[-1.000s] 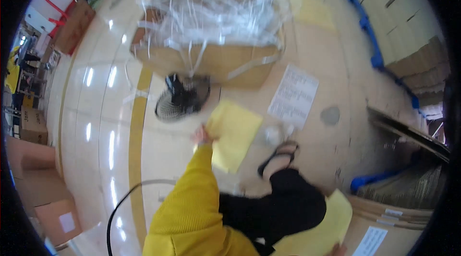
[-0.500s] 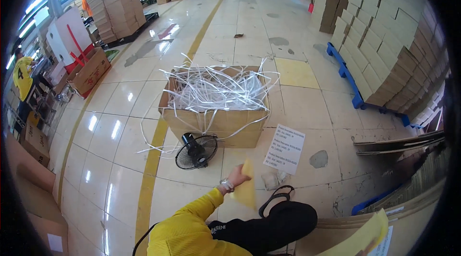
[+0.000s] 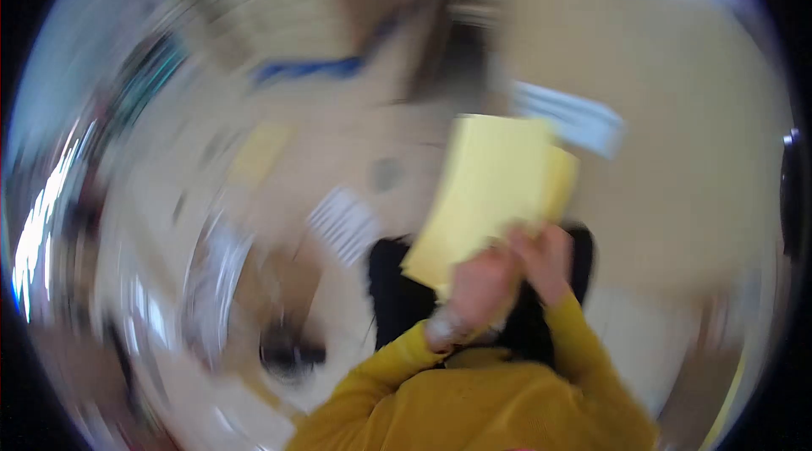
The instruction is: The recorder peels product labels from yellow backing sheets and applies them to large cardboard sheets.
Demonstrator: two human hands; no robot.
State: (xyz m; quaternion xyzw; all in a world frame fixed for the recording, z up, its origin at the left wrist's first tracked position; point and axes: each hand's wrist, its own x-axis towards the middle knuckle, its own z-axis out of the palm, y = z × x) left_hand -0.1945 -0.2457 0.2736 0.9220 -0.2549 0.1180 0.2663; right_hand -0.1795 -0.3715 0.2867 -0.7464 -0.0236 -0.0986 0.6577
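Gripping the lower edge of a stack of pale yellow sheets [image 3: 499,189], my left hand [image 3: 478,290] is curled shut around it, a watch or band at the wrist. My right hand [image 3: 545,261] sits just beside it, fingers closed on the same lower edge. The sheets stand raised in front of me, fanned slightly at the right side, above my dark trousers [image 3: 397,290] and mustard-yellow sleeves [image 3: 584,358]. Everything beyond is smeared by motion: a white printed paper [image 3: 342,222] on the pale floor [image 3: 279,172], a blue streak [image 3: 309,68], brown cardboard shapes.
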